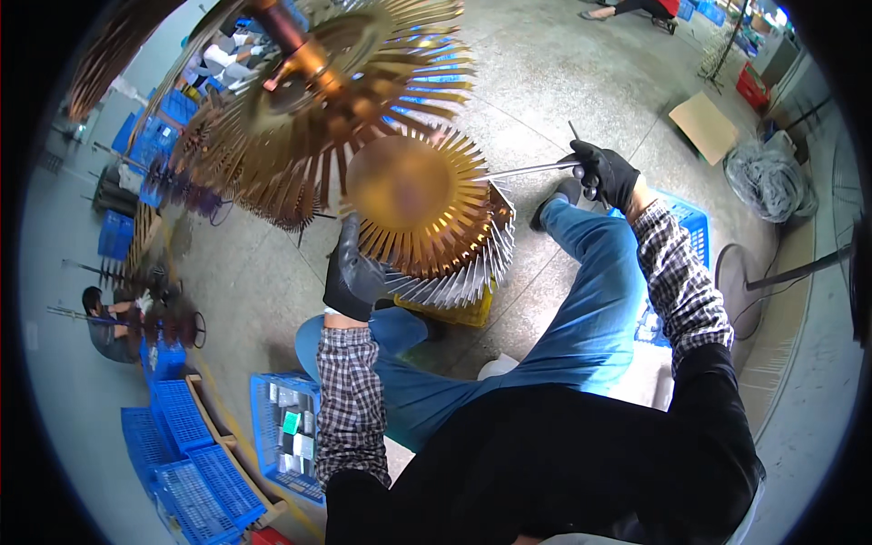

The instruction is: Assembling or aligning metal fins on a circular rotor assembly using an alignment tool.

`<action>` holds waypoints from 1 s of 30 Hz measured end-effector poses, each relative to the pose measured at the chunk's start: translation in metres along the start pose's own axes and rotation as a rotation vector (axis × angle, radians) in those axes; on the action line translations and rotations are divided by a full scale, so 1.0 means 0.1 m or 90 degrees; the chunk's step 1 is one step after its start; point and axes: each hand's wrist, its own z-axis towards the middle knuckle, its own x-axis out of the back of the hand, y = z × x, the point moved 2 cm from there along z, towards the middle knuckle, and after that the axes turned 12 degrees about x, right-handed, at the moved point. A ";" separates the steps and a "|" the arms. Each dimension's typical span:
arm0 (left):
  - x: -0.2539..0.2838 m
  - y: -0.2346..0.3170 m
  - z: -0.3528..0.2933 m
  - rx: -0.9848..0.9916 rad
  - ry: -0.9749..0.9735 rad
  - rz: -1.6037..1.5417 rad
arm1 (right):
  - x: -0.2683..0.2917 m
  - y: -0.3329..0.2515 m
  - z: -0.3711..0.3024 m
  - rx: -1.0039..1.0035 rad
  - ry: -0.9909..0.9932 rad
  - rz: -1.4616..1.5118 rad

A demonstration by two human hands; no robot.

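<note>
Wearing black gloves. With left hand (pixel 352 274), touching near-left rim of golden finned wheel (pixel 436 227), above yellow crate (pixel 474 313); cannot tell whether gripping or only steadying. With right hand (pixel 607 173), clenching thin metal rod (pixel 534 170), reaching with its end to wheel's right-hand fins. Farther right, can make out flat cardboard (pixel 704 128) on concrete floor (pixel 536 86), near grey plastic bundle (pixel 768 182). Farthest, at top edge, can see part of seated person (pixel 647 5).
</note>
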 end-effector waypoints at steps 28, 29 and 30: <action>-0.08 0.07 -0.02 0.034 0.157 0.214 | -0.09 -0.01 -0.03 0.016 0.019 -0.047; -0.09 0.08 -0.02 0.034 0.156 0.213 | -0.09 0.01 -0.02 0.015 0.019 -0.048; -0.11 0.10 -0.03 -0.001 0.166 0.298 | -0.08 0.03 0.00 0.023 0.025 -0.064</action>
